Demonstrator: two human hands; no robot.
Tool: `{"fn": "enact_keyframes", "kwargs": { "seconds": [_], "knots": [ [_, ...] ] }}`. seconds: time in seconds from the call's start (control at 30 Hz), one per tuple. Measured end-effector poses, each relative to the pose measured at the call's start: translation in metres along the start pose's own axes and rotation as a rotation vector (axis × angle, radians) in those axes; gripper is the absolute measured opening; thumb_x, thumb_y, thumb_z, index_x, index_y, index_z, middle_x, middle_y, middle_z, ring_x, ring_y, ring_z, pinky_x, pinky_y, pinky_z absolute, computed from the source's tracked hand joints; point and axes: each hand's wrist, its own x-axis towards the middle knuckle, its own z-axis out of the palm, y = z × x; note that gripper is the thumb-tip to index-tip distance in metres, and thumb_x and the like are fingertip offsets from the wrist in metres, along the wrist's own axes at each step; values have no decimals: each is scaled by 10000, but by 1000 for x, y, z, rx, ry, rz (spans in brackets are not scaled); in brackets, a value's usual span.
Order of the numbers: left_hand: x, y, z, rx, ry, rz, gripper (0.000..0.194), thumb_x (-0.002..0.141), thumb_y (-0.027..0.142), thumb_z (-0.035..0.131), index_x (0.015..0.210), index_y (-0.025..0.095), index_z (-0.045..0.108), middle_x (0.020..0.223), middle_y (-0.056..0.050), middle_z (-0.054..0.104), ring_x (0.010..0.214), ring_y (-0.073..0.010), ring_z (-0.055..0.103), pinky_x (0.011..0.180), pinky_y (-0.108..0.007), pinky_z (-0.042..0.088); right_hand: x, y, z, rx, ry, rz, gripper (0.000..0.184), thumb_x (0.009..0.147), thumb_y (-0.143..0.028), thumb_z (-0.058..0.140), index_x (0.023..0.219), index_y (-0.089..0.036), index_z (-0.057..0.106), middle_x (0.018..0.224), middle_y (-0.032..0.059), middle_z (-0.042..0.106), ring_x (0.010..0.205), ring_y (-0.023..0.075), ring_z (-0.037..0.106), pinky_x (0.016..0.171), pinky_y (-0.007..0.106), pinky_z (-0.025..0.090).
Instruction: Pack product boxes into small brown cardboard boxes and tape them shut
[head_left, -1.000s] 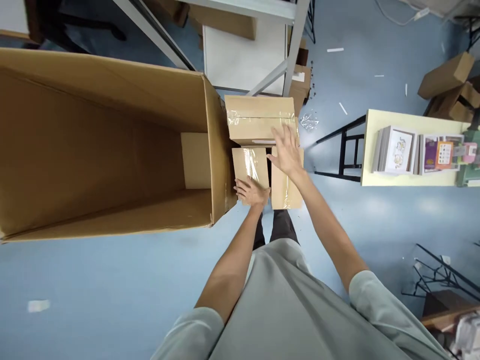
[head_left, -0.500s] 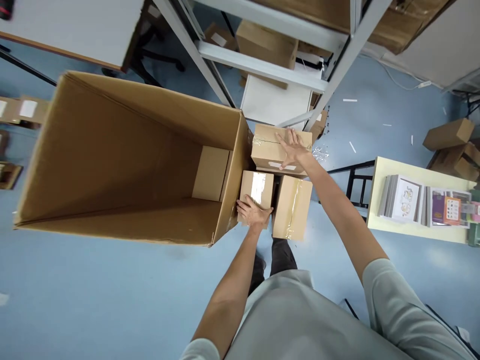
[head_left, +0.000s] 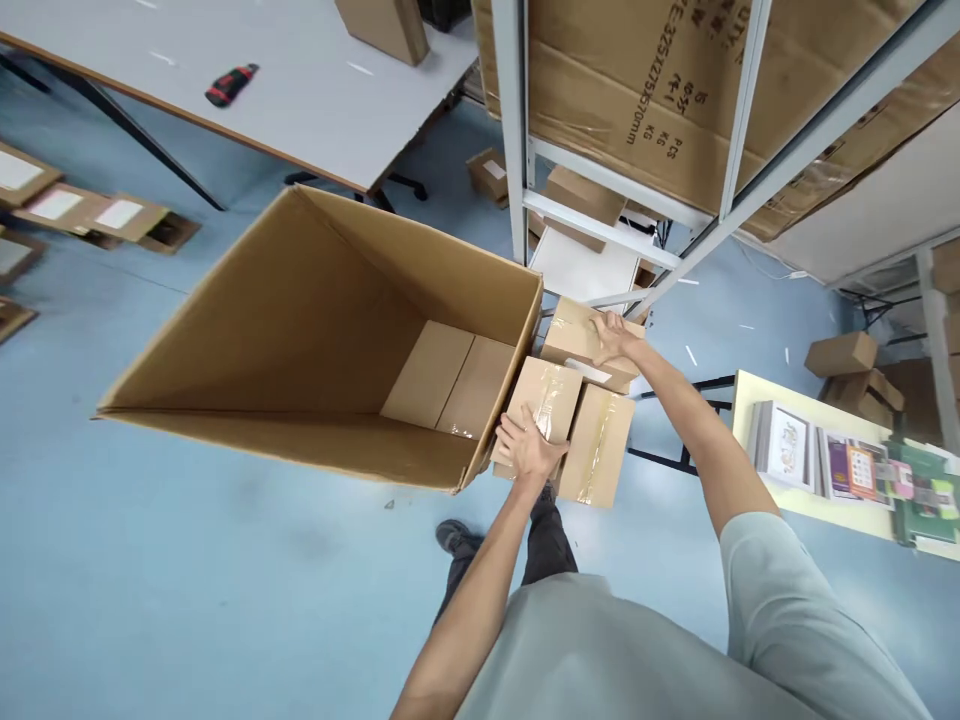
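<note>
Three taped cardboard boxes stand close together beside a tall open carton [head_left: 360,440]. My left hand [head_left: 531,448] lies spread over the near edge of the left box [head_left: 546,388], which has shiny tape along its top. My right hand [head_left: 613,338] rests with fingers apart on the back box [head_left: 570,325], which bears a white label. Between my arms sits the right box [head_left: 598,445], touched by neither hand's fingers. Inside the carton, flat-topped boxes [head_left: 429,372] lie at the bottom. What supports the three boxes is hidden.
A metal rack [head_left: 517,130] holding a large printed carton [head_left: 637,90] rises behind the boxes. At the right stands a cream table [head_left: 739,440] with framed prints. A white table [head_left: 300,60] with a red-black tool [head_left: 231,86] is at the upper left.
The view has swung left, bringing more of the white table and rack into sight. The left box now sits higher and more tilted under my left hand. My right hand stays on the back box.
</note>
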Motion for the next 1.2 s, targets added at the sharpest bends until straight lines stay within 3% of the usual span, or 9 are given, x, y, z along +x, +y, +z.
{"fn": "enact_keyframes", "kwargs": {
  "seconds": [0.17, 0.33, 0.43, 0.53, 0.7, 0.87, 1.03, 1.2],
  "knots": [
    [-43, -18, -72, -122, 49, 121, 1418, 713, 518, 1022, 1883, 163, 303, 1889, -369, 259, 1704, -611, 349, 1337, -726, 351, -93, -42, -64, -157, 203, 44, 1225, 645, -459, 1036, 1663, -150, 427, 1599, 260, 447, 1577, 552, 412, 1380, 706, 288],
    [-81, -93, -168, -316, 73, 183, 1449, 710, 562, 1017, 1887, 198, 254, 1865, -335, 323, 1712, -570, 371, 1342, -722, 384, -207, -122, -116, -189, 508, 95, 1277, 615, -578, 996, 1672, -142, 427, 1596, 272, 421, 1527, 558, 440, 1329, 692, 362],
    [-92, -154, -231, -424, 93, 166, 1450, 700, 585, 1027, 1874, 247, 245, 1861, -294, 351, 1729, -531, 374, 1344, -712, 408, -248, -192, -118, -146, 653, 113, 1251, 596, -621, 988, 1649, -200, 461, 1520, 226, 486, 1437, 524, 518, 1258, 690, 436],
    [-89, -215, -290, -487, 175, 142, 1435, 700, 579, 1031, 1861, 279, 244, 1867, -260, 358, 1746, -512, 357, 1358, -714, 402, -259, -275, -100, -100, 743, 113, 1211, 607, -693, 964, 1625, -247, 483, 1504, 207, 509, 1406, 513, 545, 1206, 692, 473],
    [-57, -307, -369, -506, 319, 68, 1417, 713, 552, 1034, 1857, 272, 246, 1870, -260, 353, 1759, -515, 331, 1375, -742, 370, -222, -422, -54, 19, 860, 139, 1210, 673, -769, 907, 1650, -227, 444, 1556, 239, 476, 1456, 521, 521, 1239, 707, 444],
    [3, -391, -447, -464, 406, -15, 1373, 726, 597, 1032, 1845, 286, 298, 1891, -271, 312, 1761, -529, 327, 1359, -758, 380, -140, -556, -28, 172, 901, 195, 1209, 678, -749, 916, 1652, -246, 407, 1609, 251, 447, 1512, 545, 482, 1258, 738, 417],
    [79, -463, -548, -399, 467, -95, 1338, 730, 639, 1026, 1831, 284, 352, 1904, -280, 295, 1773, -524, 322, 1360, -766, 376, -38, -670, -32, 328, 856, 178, 1163, 709, -770, 890, 1647, -252, 437, 1637, 254, 452, 1551, 557, 457, 1283, 754, 392],
    [162, -517, -645, -384, 533, -179, 1292, 754, 627, 1023, 1822, 290, 379, 1898, -286, 314, 1775, -516, 336, 1352, -766, 391, 67, -777, -60, 420, 779, 161, 1195, 701, -762, 909, 1673, -264, 423, 1615, 241, 476, 1550, 547, 468, 1280, 728, 415]
  ]
}}
